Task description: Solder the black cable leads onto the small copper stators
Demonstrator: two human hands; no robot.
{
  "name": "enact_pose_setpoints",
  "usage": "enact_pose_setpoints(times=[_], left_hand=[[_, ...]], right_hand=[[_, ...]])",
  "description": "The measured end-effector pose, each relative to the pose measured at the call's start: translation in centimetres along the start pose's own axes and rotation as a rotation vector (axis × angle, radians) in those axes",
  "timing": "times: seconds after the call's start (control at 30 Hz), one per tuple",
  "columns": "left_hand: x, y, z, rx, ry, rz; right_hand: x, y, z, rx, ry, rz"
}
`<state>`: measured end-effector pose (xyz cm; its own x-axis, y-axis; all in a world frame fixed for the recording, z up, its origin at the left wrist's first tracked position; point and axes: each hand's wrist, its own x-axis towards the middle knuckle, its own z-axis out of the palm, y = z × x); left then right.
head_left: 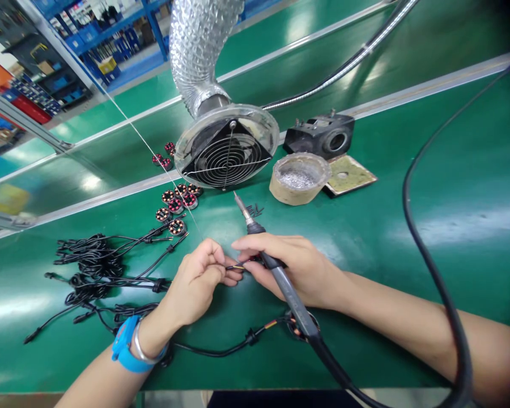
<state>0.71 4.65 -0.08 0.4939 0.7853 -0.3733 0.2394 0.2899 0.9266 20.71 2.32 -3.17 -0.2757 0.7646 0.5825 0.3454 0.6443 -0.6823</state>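
My right hand (304,266) is wrapped round a soldering iron (289,294), whose bare metal tip points away over the table. Thumb and fingers of my left hand (204,275) pinch a thin black cable with coloured wires (237,267). Its end meets my right fingertips, which partly hide it. A fine pale strand (153,152) runs down from the upper left to behind my left hand. Below the iron lies a round coil-wound stator (297,327), partly covered, with a black cable (221,352) running left from it. Small black tube pieces (255,211) lie beyond the iron.
A round fume extractor (227,150) on a foil duct hangs over the bench. Right of it stand a tub of silvery bits (298,174), a black iron holder (321,136) and a sponge tray (351,174). Several stators (177,228) and bundled black cables (97,258) lie left.
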Motion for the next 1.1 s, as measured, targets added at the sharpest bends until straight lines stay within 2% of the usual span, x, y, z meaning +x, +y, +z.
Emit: enact_pose_setpoints(times=[0.17,0.43,0.7,1.1], left_hand=[[-0.2,-0.1,-0.1,0.098,0.004,0.031],[-0.6,0.0,0.4,0.261,0.081,0.089],[-0.7,0.5,1.2,0.564,0.005,0.120],[-0.4,0.8,1.4,0.570,-0.045,0.160]], right_hand=[[-0.1,0.0,0.2,-0.007,0.005,-0.032],[-0.1,0.0,0.4,0.003,0.032,-0.035],[-0.3,0.0,0.6,-0.013,0.047,-0.003],[0.1,-0.2,0.0,-0.011,0.065,-0.021]])
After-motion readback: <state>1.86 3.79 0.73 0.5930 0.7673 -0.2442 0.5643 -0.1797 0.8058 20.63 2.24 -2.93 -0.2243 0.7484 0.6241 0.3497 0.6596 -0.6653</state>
